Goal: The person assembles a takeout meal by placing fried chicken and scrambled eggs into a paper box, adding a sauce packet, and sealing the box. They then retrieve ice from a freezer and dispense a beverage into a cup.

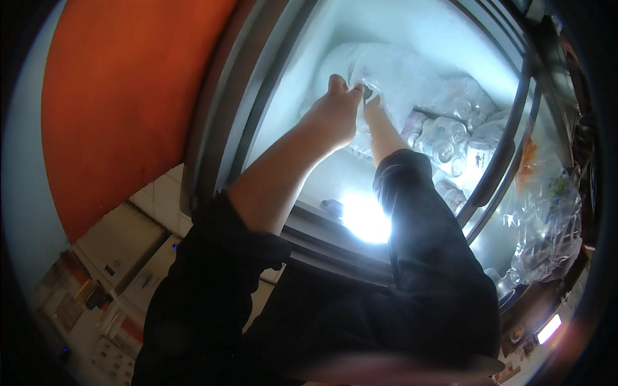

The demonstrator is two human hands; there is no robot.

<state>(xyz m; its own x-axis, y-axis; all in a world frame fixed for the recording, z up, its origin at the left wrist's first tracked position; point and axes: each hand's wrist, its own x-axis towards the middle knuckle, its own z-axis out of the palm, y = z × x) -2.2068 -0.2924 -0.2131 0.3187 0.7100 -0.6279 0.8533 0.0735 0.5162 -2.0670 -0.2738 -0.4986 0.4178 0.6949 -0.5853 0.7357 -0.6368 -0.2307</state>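
Note:
Both my arms reach down into a lit chest cooler (302,170) with pale inner walls. My left hand (336,110) is closed, its fingers pinching the edge of a large clear plastic bag (399,64). Close beside it, my right hand (378,114) also grips the bag, though most of its fingers are hidden. A small dark gap shows in the plastic between the two hands. Several clear-topped drink bottles or cans (444,151) lie wrapped in plastic to the right of my right hand.
A bright light glares (365,219) inside the cooler's near end. Its sliding glass lid (508,154) borders the right side, with a clear plastic bag (547,225) beyond it. An orange panel (129,83) stands at left; pale boxes (122,244) sit at lower left.

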